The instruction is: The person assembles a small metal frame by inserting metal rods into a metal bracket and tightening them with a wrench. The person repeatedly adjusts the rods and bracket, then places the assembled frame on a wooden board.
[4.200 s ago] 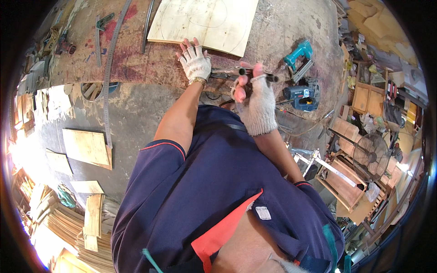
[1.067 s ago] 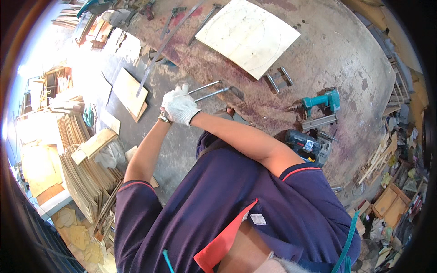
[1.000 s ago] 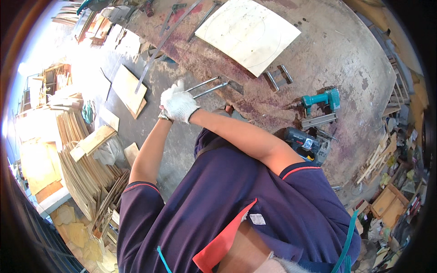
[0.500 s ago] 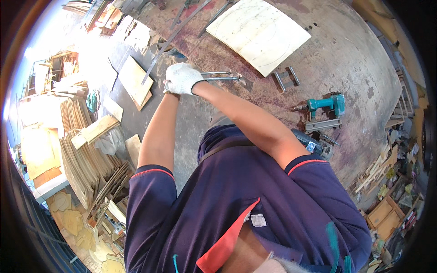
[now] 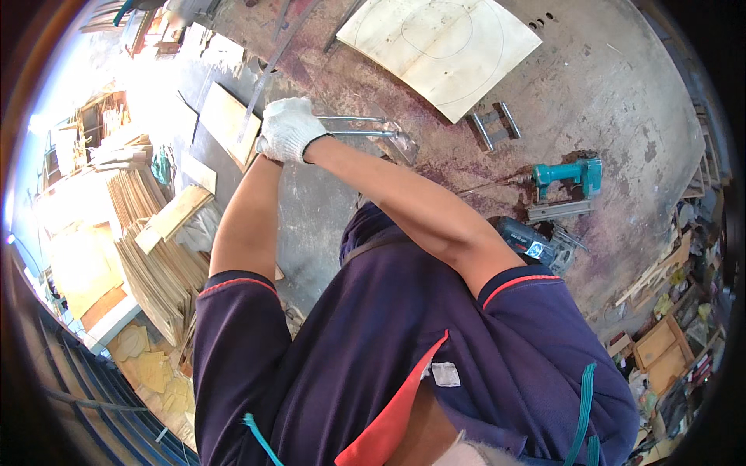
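Note:
At left centre my two hands are together. My right hand [image 5: 294, 130], in a white knitted glove, is closed with its fingers curled over. From it a metal piece [image 5: 353, 132] with two shiny rods points right and ends in a flat plate. My left hand [image 5: 264, 147] is against the right one; only a bit shows under the glove, and its fingers are hidden. Just left of the hands are a thin wooden board [image 5: 224, 116] and a long metal strip [image 5: 268, 71]. What lies between my hands does not show.
A pale plywood sheet [image 5: 435, 39] with drawn curves lies at the top. Right of it are a metal bar frame [image 5: 496, 126], a teal power tool [image 5: 566, 177] and a dark blue power tool [image 5: 528, 242]. Stacked thin boards [image 5: 159, 248] stand left; scrap wood [image 5: 660, 349] lies right.
My joined hands have moved left across the worktop, and the two-rod metal piece has shifted left with them. The whole view has also shifted slightly.

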Motion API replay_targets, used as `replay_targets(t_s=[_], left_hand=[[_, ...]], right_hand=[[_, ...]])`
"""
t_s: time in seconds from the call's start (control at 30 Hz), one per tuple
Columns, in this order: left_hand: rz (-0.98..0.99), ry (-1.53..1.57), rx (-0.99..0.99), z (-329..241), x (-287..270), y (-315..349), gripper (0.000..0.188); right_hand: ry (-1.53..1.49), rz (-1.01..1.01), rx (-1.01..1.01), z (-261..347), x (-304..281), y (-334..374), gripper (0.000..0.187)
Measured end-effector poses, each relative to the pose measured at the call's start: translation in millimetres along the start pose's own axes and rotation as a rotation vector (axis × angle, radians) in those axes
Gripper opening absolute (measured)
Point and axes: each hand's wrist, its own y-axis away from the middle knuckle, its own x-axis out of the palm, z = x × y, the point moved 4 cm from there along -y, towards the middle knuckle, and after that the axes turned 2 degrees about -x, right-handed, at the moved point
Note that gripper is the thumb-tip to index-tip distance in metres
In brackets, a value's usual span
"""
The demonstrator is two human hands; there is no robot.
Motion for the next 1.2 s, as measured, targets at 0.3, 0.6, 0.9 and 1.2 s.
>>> replay_targets(t_s=[0.3,0.6,0.9,1.2], left_hand=[[0.065,-0.023,0.017,5,-5,-2,0.013],[0.064,-0.027,0.007,-2,-13,7,0.012],[0.084,-0.025,-0.019,-2,-11,7,0.012],[0.115,-0.025,-0.004,-5,-15,13,0.012]], right_hand=[[-0.092,-0.126,-0.018,-3,-18,-1,0.029],[-0.060,-0.180,0.001,-5,-5,7,0.025],[-0.094,-0.190,-0.019,-1,-5,9,0.028],[-0.027,-0.296,-0.048,-3,-13,14,0.024]])
